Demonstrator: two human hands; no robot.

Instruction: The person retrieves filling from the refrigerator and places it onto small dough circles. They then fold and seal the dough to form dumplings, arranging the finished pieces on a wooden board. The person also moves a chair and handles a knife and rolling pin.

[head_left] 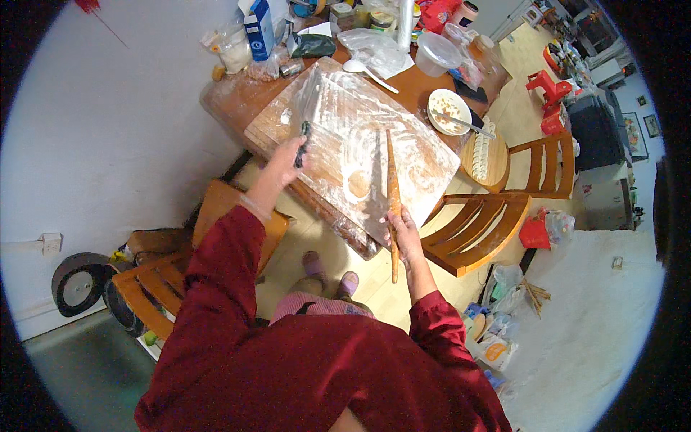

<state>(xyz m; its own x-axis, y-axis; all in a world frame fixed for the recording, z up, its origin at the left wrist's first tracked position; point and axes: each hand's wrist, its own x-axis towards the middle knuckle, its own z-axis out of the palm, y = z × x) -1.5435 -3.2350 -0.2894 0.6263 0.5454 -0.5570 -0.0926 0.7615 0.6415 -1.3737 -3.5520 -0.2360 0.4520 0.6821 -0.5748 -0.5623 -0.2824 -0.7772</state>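
**Open room on the board, clutter at the far edge**

Middle and far half of the floured wooden pastry board: bare, open to a hand. Near half: long wooden rolling pin lies lengthwise, small round flat piece of dough just left of it; narrow lane between. Far table edge crowded: blue carton, clear plastic tub, white spoon. Right of board: white plate with chopsticks, round bamboo tray of dumplings. Wooden chairs hem the near side.
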